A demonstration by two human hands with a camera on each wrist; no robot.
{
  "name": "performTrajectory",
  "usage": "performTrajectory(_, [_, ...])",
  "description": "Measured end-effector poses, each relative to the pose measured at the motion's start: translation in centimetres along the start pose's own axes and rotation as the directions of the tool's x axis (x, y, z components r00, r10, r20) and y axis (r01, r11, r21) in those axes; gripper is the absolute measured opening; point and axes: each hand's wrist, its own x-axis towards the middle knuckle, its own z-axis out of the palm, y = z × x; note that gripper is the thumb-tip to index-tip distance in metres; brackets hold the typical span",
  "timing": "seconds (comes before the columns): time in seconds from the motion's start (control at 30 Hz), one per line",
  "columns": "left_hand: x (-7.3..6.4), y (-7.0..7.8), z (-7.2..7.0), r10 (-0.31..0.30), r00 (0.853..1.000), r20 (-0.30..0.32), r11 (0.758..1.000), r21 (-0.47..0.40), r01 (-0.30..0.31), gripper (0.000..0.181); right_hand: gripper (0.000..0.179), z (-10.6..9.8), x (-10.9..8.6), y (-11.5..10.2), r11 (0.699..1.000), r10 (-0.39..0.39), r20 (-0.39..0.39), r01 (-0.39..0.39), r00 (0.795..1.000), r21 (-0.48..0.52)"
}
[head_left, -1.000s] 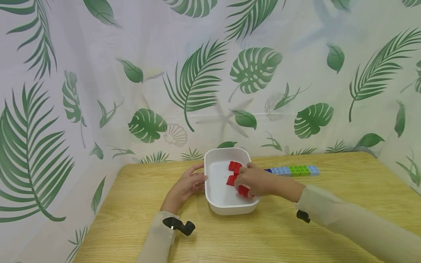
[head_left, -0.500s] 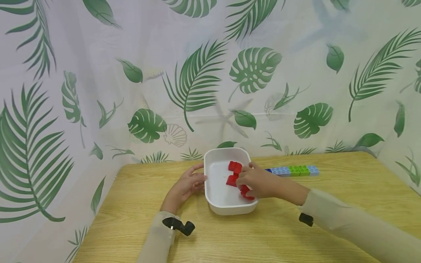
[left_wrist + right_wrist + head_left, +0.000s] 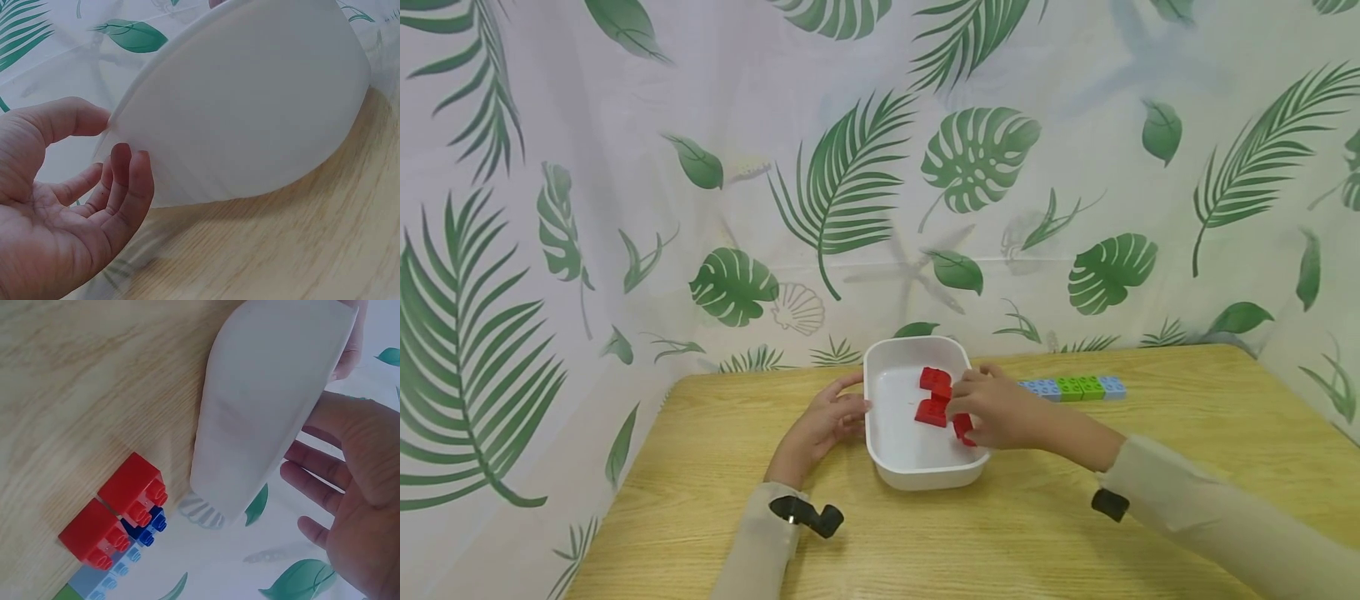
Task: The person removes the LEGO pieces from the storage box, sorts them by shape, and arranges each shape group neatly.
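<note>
A white plastic bin (image 3: 928, 479) sits at the middle of the table. My left hand (image 3: 820, 425) steadies its left side; in the left wrist view the thumb tip is at the rim and the fingertips are against the outer wall. My right hand (image 3: 1000, 408) reaches over the right rim, its fingers curled round a red toy brick (image 3: 962, 428), which is partly covered. Further red bricks (image 3: 931, 412) lie in the bin, left of that hand. In the right wrist view the bin's wall (image 3: 269, 381) hides the fingertips.
A row of joined toy bricks (image 3: 1075, 388), light blue and green, lies right of the bin; a dark blue brick (image 3: 150, 528) shows at its end. Two red bricks (image 3: 134, 484) stand beside it on the table. A leaf-print curtain (image 3: 880, 208) hangs behind the wooden table (image 3: 895, 550).
My right hand has shifted a little to the right, and the red brick at its fingers has turned and moved slightly up and right. My left hand and the bin keep their places.
</note>
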Motion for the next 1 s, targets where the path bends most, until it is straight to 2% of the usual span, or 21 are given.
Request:
performTrajectory(0.13, [0.1, -0.1, 0.0, -0.002, 1.0, -0.007, 1.0, -0.004, 0.002, 0.064, 0.03, 0.3, -0.6, 0.4, 1.0, -0.022, -0.122, 0.021, 0.992, -0.007])
performTrajectory(0.27, [0.2, -0.1, 0.0, 0.002, 1.0, 0.004, 1.0, -0.004, -0.002, 0.065, 0.03, 0.5, -1.3, 1.0, 0.999, -0.052, -0.264, 0.048, 0.963, -0.021])
performTrajectory(0.4, [0.1, -0.1, -0.1, 0.002, 1.0, 0.016, 1.0, 0.001, -0.002, 0.066, 0.032, 0.6, -1.9, 1.5, 0.998, -0.067, -0.383, 0.065, 0.921, -0.018])
performTrajectory(0.6, [0.1, -0.1, -0.1, -0.003, 1.0, 0.017, 1.0, -0.008, 0.003, 0.066, 0.032, 0.6, -2.7, 2.5, 0.998, -0.068, -0.556, 0.062, 0.828, -0.029])
performTrajectory(0.73, [0.2, -0.2, -0.2, 0.002, 1.0, 0.013, 1.0, -0.009, -0.002, 0.066, 0.034, 0.5, -3.6, 3.3, 0.999, -0.024, -0.627, -0.002, 0.779, -0.04])
performTrajectory(0.8, [0.2, -0.2, -0.1, 0.004, 1.0, 0.007, 1.0, -0.007, -0.004, 0.066, 0.034, 0.4, -4.2, 3.8, 0.998, -0.007, -0.647, -0.035, 0.762, -0.051])
performTrajectory(0.93, [0.2, -0.3, -0.1, 0.003, 1.0, 0.004, 1.0, -0.002, -0.003, 0.065, 0.033, 0.6, -5.6, 5.0, 0.993, 0.017, -0.666, -0.089, 0.746, -0.075])
performTrajectory(1.0, [0.2, -0.3, -0.1, 0.003, 1.0, 0.003, 1.0, 0.004, -0.003, 0.065, 0.032, 0.8, -6.3, 5.6, 0.99, 0.018, -0.667, -0.107, 0.745, -0.093])
